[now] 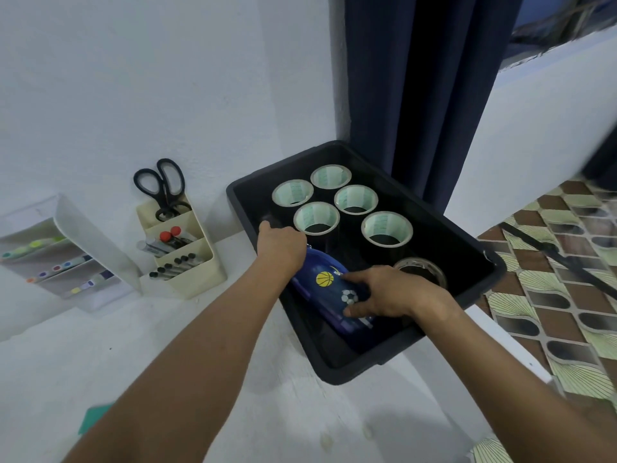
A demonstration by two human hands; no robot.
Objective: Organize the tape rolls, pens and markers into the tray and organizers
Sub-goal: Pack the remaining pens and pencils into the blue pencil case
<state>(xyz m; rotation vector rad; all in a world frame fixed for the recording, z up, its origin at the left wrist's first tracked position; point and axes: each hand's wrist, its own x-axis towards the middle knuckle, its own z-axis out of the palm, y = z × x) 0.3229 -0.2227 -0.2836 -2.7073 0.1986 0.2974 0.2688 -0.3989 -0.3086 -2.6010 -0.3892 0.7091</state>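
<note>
Head view: both hands are lowering a blue pencil case [334, 289] into the black tray [480, 259] beside the tape rolls [347, 205]. The left hand [280, 245] and right hand [390, 292] are each gripping one end, presumably keeping it level.

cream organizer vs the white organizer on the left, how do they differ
The cream organizer stands nearer the black tray; the white organizer sits further left. The cream one holds black scissors, red-capped markers and black-capped pens; the white one holds markers with coloured ends. The cream one is narrower, the white one wider with a tall side panel. Both are tiered, lean against the wall and stand on the white table.
</note>
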